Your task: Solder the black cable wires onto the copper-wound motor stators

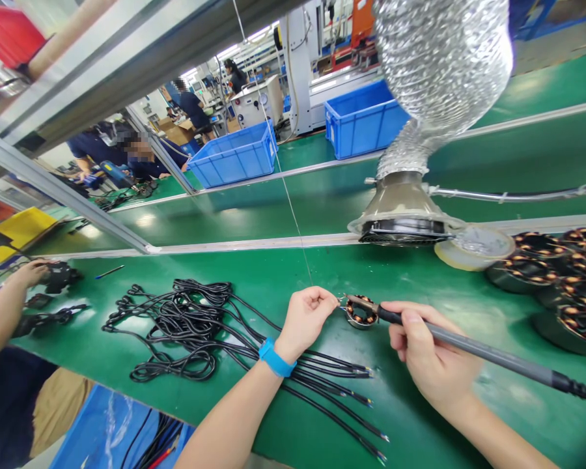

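— What does the head view show of the bench itself?

— A green bench [420,404] runs across the view, with pale rails dividing it from further green lanes behind. Near its middle lies a small stator [361,313] wound with copper. The left hand [305,320], a blue band at the wrist, has its fingertips pinched together on a thin solder wire [293,215] that runs up and out of sight; the pinch sits just beside the stator. The right hand [427,355] is clamped around the grey handle of a soldering iron [469,348], whose tip reaches the stator's near rim.

— And around them?

— Black cables [190,326] lie tangled toward the left of the bench, their stripped ends fanned out below the left wrist. More stators [566,273] crowd the right edge. A silver flexible duct [439,71] hangs down to a hood [403,218] just behind the work, a tape roll [473,247] beside it.

— The room?

— A co-worker's hand [32,272] rests on dark parts at the left edge. Blue crates [237,156] stand on the far lane, and other people work at benches beyond.
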Action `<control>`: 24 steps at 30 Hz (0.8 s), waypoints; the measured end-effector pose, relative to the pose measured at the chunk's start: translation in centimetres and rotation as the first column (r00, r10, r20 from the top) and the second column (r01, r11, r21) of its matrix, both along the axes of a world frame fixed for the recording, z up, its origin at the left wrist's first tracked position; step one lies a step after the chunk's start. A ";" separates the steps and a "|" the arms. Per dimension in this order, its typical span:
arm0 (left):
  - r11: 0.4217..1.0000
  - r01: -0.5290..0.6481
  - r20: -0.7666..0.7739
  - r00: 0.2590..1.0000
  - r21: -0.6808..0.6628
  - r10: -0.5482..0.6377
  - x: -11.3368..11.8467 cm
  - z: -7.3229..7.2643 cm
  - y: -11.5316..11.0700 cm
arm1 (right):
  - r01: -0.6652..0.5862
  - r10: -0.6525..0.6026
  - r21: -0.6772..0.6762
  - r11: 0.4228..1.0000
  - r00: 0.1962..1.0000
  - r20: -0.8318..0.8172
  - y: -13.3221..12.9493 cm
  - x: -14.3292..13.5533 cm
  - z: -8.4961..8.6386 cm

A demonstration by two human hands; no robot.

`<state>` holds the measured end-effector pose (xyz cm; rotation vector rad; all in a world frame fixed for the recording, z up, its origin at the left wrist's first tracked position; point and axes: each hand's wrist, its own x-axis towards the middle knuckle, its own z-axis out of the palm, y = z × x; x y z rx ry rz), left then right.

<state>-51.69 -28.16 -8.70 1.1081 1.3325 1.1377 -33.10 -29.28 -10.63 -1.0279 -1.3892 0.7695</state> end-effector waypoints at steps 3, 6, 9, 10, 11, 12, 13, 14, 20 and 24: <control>1.000 -0.004 -0.001 1.000 -0.005 0.004 0.0 0.0 0.0 | 0.002 -0.002 0.005 1.000 1.000 0.011 -0.1 -0.1 0.1; 1.000 -0.006 -0.002 1.000 -0.010 0.006 0.0 0.0 0.1 | -0.001 0.001 0.013 1.000 1.000 0.020 -0.1 -0.2 0.1; 1.000 -0.007 0.001 1.000 -0.018 0.007 0.0 -0.1 0.1 | -0.006 0.005 0.027 1.000 1.000 0.024 -0.1 -0.2 0.1; 1.000 -0.007 0.003 1.000 -0.020 0.008 0.0 -0.1 0.1 | -0.001 0.000 0.033 0.999 1.000 0.029 -0.1 -0.3 0.1; 1.000 -0.006 0.006 1.000 -0.022 0.006 0.0 -0.1 0.1 | 0.004 -0.006 0.039 0.999 0.999 0.041 -0.1 -0.3 0.2; 1.000 -0.004 0.007 1.000 -0.024 0.004 0.0 -0.1 0.1 | 0.008 -0.011 0.048 0.999 0.998 0.058 0.0 -0.5 0.2; 1.000 0.000 0.005 1.000 -0.024 0.000 0.0 0.0 0.0 | 0.010 -0.014 0.060 0.998 0.997 0.078 0.1 -0.7 0.3; 1.000 0.004 -0.001 1.000 -0.021 -0.004 0.0 0.0 0.0 | 0.004 -0.013 0.082 0.997 0.995 0.102 0.3 -1.0 0.4; 0.994 0.061 -0.133 0.990 0.087 -0.049 0.1 0.3 -0.5 | -0.169 0.052 0.320 0.932 0.938 0.343 1.9 -2.8 0.6; 0.978 0.110 -0.294 0.954 0.176 -0.054 0.0 0.6 -1.0 | -0.201 0.058 0.341 0.918 0.920 0.387 2.2 -3.0 0.3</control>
